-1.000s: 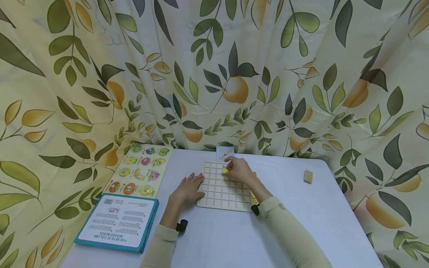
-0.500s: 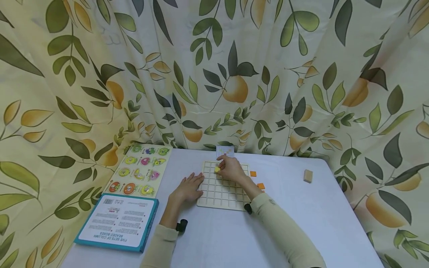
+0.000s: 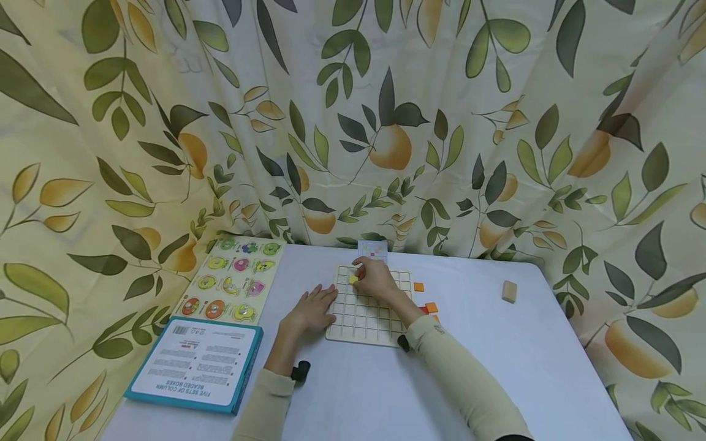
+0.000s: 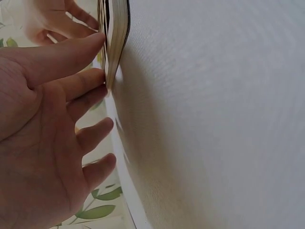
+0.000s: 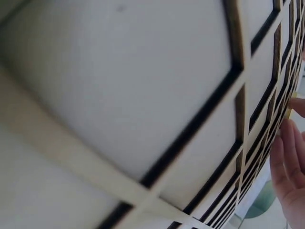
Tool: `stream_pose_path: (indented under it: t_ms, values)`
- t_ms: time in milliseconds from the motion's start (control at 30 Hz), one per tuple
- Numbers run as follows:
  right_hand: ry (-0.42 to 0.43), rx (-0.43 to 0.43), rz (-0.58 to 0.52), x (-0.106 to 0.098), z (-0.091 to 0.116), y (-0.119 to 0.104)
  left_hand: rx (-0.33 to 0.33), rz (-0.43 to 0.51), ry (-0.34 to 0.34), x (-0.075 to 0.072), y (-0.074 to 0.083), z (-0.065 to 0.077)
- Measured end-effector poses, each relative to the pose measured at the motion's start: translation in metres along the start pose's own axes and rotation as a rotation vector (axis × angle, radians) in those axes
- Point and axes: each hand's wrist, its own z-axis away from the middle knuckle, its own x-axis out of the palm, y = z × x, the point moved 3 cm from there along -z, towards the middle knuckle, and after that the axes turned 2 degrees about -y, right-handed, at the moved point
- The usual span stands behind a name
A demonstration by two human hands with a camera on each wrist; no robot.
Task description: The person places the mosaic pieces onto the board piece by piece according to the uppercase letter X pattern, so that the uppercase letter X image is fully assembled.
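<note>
A wooden grid board (image 3: 358, 334) lies on the white table, its squares marked off by raised ribs. My left hand (image 3: 310, 311) rests at the board's left side with straight, spread fingers. In the left wrist view, its thumb and fingertips touch the board's edge (image 4: 116, 43). Over the board's upper left squares, my right hand (image 3: 377, 282) pinches a small yellow tile (image 3: 353, 279) between thumb and finger. In the right wrist view, grid ribs (image 5: 243, 114) fill most of the picture, and a sliver of yellow shows at the fingertips. Whether the tile sits inside a square, I cannot tell.
Orange tiles (image 3: 418, 286) and a red tile (image 3: 424, 310) lie right of the board, partly behind the right forearm. A small patterned card (image 3: 372, 248) stands behind it. Leftward are a fruit-picture board (image 3: 250, 278) and a blue-edged box (image 3: 193, 361). A wooden block (image 3: 509, 291) lies far right.
My right hand has moved left along the board's upper squares with the yellow tile. Its forearm shifted too, uncovering orange tiles and a red one. The left hand stays in place.
</note>
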Motion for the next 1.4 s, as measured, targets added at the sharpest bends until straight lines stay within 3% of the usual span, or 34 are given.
stream_pose_path:
  t_ms: [667, 967, 1400]
  values:
    - [0.015, 0.021, -0.005, -0.012, 0.013, 0.007, 0.009, -0.009, -0.013, -0.001, 0.012, 0.002]
    - [0.042, 0.018, -0.067, -0.035, 0.036, 0.007, -0.007, -0.011, 0.004, 0.002, 0.008, 0.001]
    - [0.131, 0.042, -0.050, -0.071, 0.078, 0.014, 0.002, 0.000, 0.011, -0.003, 0.008, 0.006]
